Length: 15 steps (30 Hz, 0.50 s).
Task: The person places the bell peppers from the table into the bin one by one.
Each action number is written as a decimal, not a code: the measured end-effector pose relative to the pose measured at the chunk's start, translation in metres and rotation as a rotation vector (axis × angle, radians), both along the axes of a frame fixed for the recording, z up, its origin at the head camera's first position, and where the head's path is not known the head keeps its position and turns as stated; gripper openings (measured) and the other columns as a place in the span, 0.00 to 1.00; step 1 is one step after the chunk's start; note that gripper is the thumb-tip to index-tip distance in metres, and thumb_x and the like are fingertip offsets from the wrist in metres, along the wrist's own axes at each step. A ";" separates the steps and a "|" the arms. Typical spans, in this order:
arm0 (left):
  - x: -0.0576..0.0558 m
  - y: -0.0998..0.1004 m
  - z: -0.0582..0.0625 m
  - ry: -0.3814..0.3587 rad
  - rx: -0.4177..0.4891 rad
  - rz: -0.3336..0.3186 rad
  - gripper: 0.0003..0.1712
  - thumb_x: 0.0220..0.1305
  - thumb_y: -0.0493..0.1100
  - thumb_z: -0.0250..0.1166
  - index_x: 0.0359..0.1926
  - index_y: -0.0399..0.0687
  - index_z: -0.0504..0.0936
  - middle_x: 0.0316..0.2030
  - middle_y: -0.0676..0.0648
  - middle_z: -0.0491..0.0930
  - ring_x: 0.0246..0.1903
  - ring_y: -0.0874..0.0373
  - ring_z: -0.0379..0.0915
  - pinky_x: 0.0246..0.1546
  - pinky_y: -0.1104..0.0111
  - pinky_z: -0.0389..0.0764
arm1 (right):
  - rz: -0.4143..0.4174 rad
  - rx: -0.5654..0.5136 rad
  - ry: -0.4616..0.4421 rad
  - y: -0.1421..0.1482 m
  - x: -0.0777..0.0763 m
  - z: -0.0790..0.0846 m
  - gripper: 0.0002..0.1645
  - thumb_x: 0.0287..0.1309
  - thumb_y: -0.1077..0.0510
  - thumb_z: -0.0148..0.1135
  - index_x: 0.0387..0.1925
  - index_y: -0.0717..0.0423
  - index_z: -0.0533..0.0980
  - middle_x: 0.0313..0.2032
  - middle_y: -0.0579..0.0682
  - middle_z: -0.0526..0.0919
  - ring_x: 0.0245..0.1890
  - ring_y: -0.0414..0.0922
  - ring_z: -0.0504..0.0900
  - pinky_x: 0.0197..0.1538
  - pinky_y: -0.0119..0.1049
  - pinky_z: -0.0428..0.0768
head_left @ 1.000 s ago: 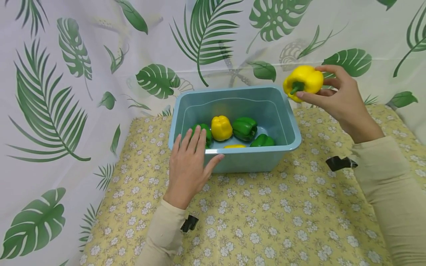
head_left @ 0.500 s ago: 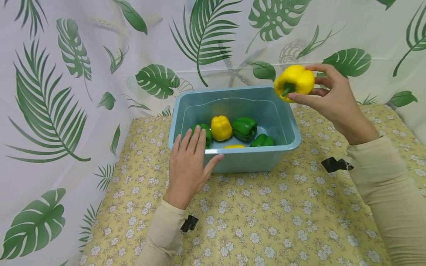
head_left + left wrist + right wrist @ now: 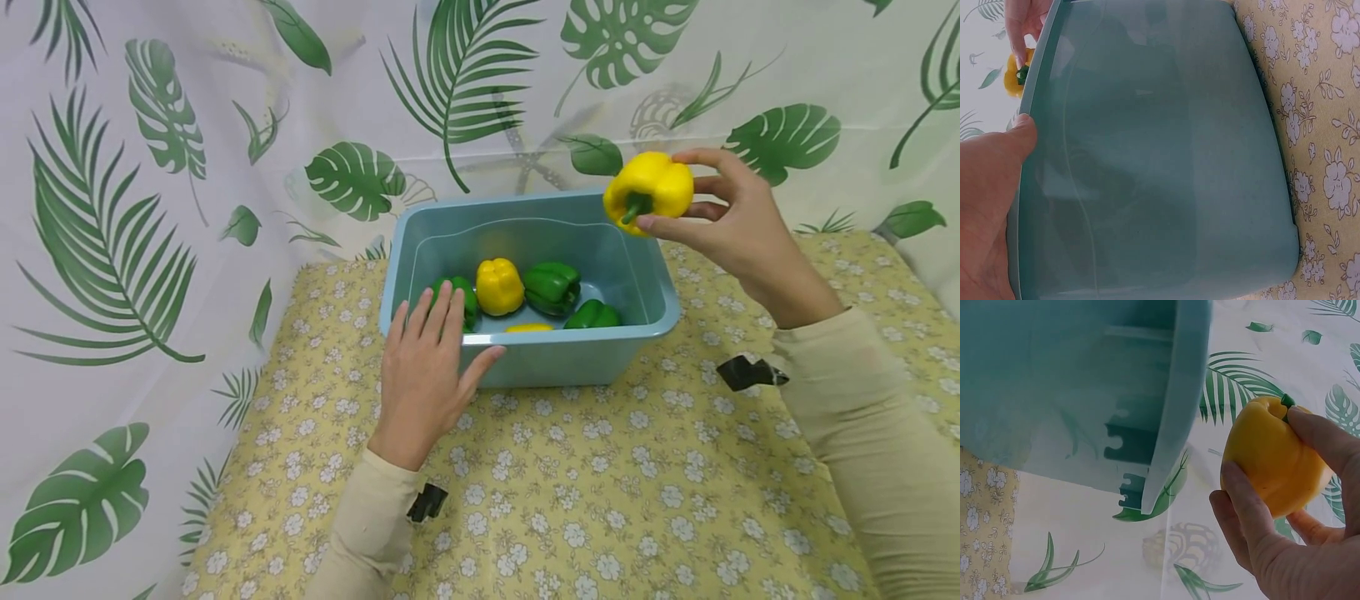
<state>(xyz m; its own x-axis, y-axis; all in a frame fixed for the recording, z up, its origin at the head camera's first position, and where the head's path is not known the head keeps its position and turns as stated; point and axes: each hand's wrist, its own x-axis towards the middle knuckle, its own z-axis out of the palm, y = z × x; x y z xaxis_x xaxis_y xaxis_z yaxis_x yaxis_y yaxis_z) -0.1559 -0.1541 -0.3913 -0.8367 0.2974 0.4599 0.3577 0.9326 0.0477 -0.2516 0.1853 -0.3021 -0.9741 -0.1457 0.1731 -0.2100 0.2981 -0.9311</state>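
My right hand (image 3: 742, 217) grips a yellow bell pepper (image 3: 651, 190) between thumb and fingers, up over the right back corner of a blue plastic bin (image 3: 555, 362). The green stem faces left and down in the head view. In the right wrist view the same yellow bell pepper (image 3: 1272, 459) is beside the bin's rim. My left hand (image 3: 423, 383) rests on the front rim at the left, fingers straight over the edge. Inside the bin lie a yellow pepper (image 3: 499, 287), a green pepper (image 3: 552, 287), another green pepper (image 3: 592, 315), and a green one partly behind my left fingers.
A sliver of yellow (image 3: 529, 327) shows just behind the bin's front rim, mostly hidden. The bin stands on a yellow floral tablecloth (image 3: 555, 483). A white leaf-print cloth (image 3: 247, 125) hangs behind and to the left. Black straps sit at both sleeves.
My right hand has carried the yellow bell pepper leftward, from beside the bin to over its right back corner. The left hand has stayed on the rim.
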 end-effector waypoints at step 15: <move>0.000 0.000 0.000 -0.006 -0.004 -0.001 0.48 0.72 0.72 0.50 0.76 0.40 0.62 0.73 0.40 0.64 0.74 0.45 0.57 0.76 0.50 0.50 | 0.047 0.025 -0.005 -0.010 0.003 0.000 0.42 0.58 0.63 0.74 0.71 0.44 0.66 0.58 0.48 0.72 0.48 0.45 0.81 0.44 0.23 0.82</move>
